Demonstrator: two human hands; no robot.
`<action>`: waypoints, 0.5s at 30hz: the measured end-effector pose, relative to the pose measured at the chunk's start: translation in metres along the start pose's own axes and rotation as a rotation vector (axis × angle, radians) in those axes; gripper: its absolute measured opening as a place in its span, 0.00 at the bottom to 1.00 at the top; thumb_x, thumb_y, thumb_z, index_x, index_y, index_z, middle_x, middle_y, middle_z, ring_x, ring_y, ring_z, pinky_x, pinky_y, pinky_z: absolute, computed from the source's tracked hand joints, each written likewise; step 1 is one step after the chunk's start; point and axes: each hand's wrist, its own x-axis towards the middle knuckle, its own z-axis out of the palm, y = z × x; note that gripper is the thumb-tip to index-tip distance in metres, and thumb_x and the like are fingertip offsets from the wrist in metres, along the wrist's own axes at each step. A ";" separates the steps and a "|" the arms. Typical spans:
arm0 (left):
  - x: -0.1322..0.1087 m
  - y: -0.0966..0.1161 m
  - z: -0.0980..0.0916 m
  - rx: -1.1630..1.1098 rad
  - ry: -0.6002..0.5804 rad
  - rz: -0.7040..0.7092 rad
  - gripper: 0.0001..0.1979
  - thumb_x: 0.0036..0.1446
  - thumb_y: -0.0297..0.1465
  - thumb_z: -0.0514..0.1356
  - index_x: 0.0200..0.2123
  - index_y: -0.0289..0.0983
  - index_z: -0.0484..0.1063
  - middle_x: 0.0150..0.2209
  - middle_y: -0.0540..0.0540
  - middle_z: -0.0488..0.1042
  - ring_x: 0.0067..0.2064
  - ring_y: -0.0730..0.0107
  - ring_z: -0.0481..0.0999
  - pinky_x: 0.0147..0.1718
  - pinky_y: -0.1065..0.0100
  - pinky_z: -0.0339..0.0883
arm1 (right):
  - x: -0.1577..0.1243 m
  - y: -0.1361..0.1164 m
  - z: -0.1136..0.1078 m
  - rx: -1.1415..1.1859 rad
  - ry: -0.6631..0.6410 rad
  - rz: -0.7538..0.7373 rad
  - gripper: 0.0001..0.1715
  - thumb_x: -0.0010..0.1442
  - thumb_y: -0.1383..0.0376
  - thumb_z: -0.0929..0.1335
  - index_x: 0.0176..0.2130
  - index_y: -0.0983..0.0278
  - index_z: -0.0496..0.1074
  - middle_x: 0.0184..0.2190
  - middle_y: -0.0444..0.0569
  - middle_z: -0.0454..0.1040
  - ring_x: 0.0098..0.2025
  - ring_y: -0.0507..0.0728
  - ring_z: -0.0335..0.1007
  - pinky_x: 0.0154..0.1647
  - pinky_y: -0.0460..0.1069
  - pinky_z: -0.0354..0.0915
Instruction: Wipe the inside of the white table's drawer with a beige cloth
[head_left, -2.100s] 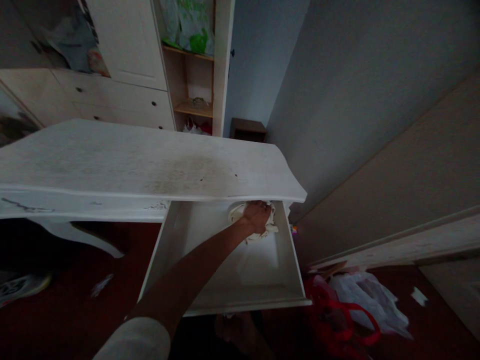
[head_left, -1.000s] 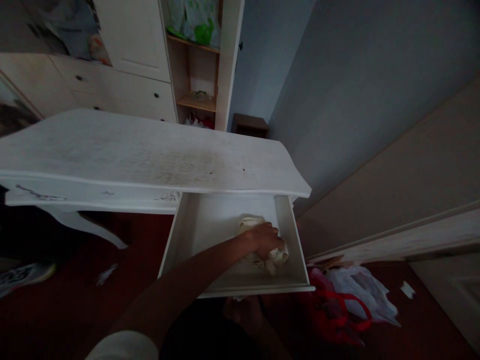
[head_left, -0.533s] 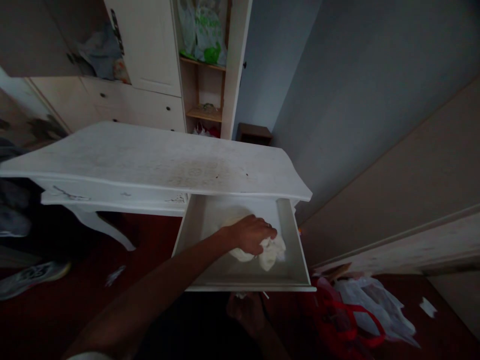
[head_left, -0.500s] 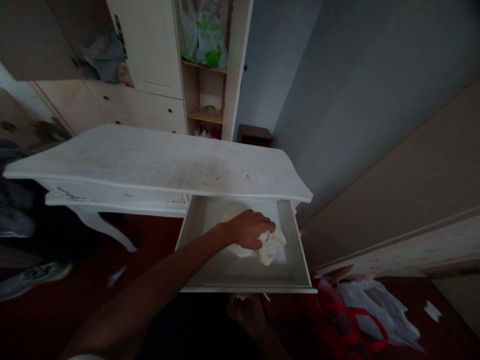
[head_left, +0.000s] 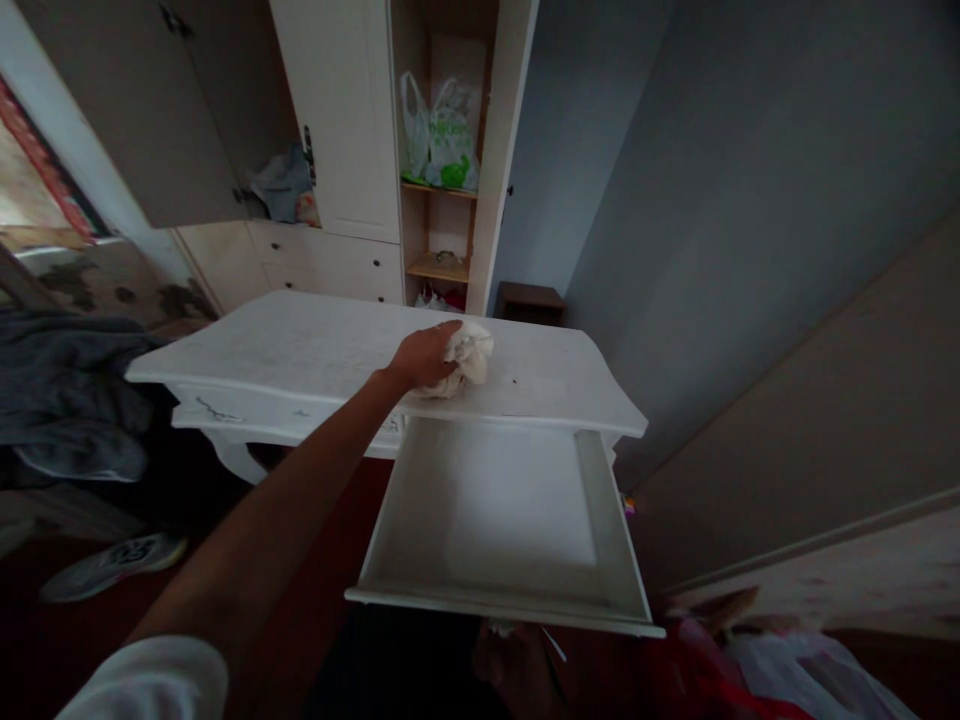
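Observation:
My left hand [head_left: 426,358] is closed around a crumpled off-white cloth [head_left: 471,352], pressed against the top of a white desk [head_left: 315,340]. The cloth covers part of the desk's surface near its front edge. Just in front, a pulled-out drawer [head_left: 517,510] shows its bare pale bottom. Below the drawer front, in deep shadow, my right hand [head_left: 514,665] appears curled at a small whitish piece. A thin white strip [head_left: 555,643] sticks out beside it. What those fingers hold is too dark to make out.
Behind the desk stands a white wardrobe [head_left: 341,130] with open doors and plastic bags [head_left: 450,140] on a shelf. Grey clothing [head_left: 67,390] lies at the left, above a shoe [head_left: 112,568]. A white plastic bag [head_left: 810,670] is on the floor at right.
My left hand has lifted the cloth out of the drawer and brought it up onto the desk top. The view has tilted up. My right hand stays below the drawer front.

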 end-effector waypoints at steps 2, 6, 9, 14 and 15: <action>-0.004 -0.014 0.015 -0.027 -0.024 -0.013 0.36 0.58 0.41 0.58 0.65 0.31 0.52 0.64 0.34 0.62 0.61 0.53 0.67 0.58 0.60 0.59 | 0.000 0.002 0.000 0.036 0.033 -0.013 0.26 0.44 0.45 0.76 0.28 0.64 0.78 0.24 0.48 0.77 0.16 0.48 0.55 0.23 0.47 0.50; -0.010 -0.031 0.022 -0.118 0.151 0.024 0.37 0.61 0.48 0.53 0.63 0.24 0.55 0.63 0.27 0.62 0.65 0.50 0.60 0.63 0.56 0.53 | 0.000 0.004 -0.004 0.063 0.072 0.003 0.26 0.42 0.45 0.77 0.26 0.64 0.78 0.20 0.46 0.75 0.17 0.49 0.57 0.24 0.47 0.53; -0.013 -0.042 0.013 -0.181 0.321 -0.074 0.32 0.65 0.46 0.47 0.61 0.25 0.58 0.62 0.28 0.62 0.65 0.52 0.60 0.63 0.57 0.53 | 0.000 0.003 -0.006 0.066 0.085 0.009 0.24 0.43 0.46 0.77 0.27 0.63 0.77 0.19 0.44 0.73 0.19 0.49 0.59 0.26 0.48 0.56; -0.031 -0.074 0.005 -0.155 0.306 -0.420 0.24 0.67 0.39 0.41 0.46 0.32 0.72 0.46 0.36 0.76 0.48 0.59 0.73 0.50 0.63 0.64 | -0.002 -0.003 -0.001 0.022 0.042 0.013 0.24 0.46 0.46 0.76 0.28 0.64 0.76 0.20 0.44 0.72 0.19 0.50 0.59 0.26 0.48 0.57; -0.037 -0.082 0.008 -0.125 0.246 -0.480 0.22 0.66 0.37 0.43 0.43 0.32 0.73 0.43 0.37 0.77 0.45 0.60 0.74 0.47 0.63 0.65 | -0.003 -0.004 0.001 0.021 0.035 0.022 0.23 0.45 0.47 0.76 0.29 0.63 0.76 0.22 0.45 0.73 0.20 0.50 0.60 0.26 0.48 0.57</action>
